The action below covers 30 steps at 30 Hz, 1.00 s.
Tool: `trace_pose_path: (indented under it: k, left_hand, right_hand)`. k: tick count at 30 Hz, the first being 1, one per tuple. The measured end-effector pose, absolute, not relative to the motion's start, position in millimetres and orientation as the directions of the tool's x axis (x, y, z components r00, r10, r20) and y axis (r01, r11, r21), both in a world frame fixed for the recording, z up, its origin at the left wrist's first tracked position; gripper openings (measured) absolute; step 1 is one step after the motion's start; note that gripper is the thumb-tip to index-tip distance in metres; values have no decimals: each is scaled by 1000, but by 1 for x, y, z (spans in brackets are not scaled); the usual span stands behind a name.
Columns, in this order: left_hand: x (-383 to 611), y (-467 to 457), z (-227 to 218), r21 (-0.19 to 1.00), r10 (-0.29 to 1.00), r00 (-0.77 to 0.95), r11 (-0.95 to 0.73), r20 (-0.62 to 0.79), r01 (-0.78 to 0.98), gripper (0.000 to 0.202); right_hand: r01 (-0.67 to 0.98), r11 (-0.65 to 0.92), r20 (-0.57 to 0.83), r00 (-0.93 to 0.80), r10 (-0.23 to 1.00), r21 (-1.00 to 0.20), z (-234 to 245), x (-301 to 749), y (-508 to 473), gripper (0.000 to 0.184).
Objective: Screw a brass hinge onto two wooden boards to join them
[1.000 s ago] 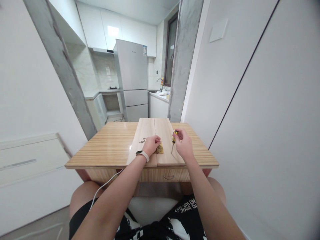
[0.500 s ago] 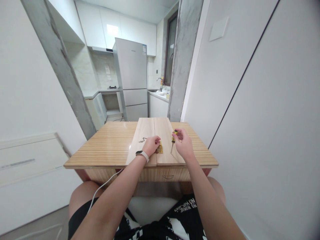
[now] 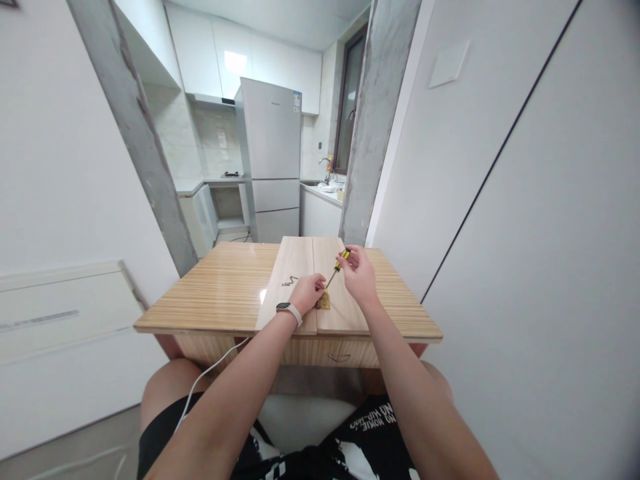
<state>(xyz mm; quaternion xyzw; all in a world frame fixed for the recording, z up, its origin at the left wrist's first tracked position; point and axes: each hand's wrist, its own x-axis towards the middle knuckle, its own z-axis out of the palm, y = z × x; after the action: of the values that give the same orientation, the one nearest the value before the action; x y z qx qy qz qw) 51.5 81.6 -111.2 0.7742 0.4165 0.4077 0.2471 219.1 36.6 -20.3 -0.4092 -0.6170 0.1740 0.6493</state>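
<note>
two pale wooden boards (image 3: 296,263) lie side by side on a striped wood worktop (image 3: 225,293). the left hand (image 3: 306,291) is curled at their seam, fingertips pinning a brass hinge (image 3: 325,301). the right hand (image 3: 357,275) grips a tilted yellow-handled screwdriver (image 3: 336,268), tip down at the hinge. small metal pieces (image 3: 289,281) lie nearby.

glossy striped wood table (image 3: 220,293); 2 matt pale wood boards (image 3: 300,267); brass-looking metal hinge (image 3: 325,300).

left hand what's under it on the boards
Under the left hand a brass hinge shows only its right edge, at the seam between two wooden boards. The rest of the hinge, and any screws, are covered by the hand.
</note>
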Motion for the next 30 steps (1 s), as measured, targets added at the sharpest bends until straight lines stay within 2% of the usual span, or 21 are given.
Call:
trace_pose_path:
  k: [15, 25, 30]
  left_hand:
    - [52, 77, -102, 731, 860, 311, -508, 403, 456, 29]
    - [51, 79, -109, 724, 842, 317, -538, 437, 431, 27]
    - [52, 80, -111, 724, 838, 318, -544, 443, 425, 27]
  right_hand:
    - [334, 589, 656, 138, 742, -736, -29, 210, 53, 33]
    - [173, 597, 600, -40, 799, -783, -22, 210, 67, 30]
    - [277, 594, 621, 16, 783, -756, -21, 208, 68, 39]
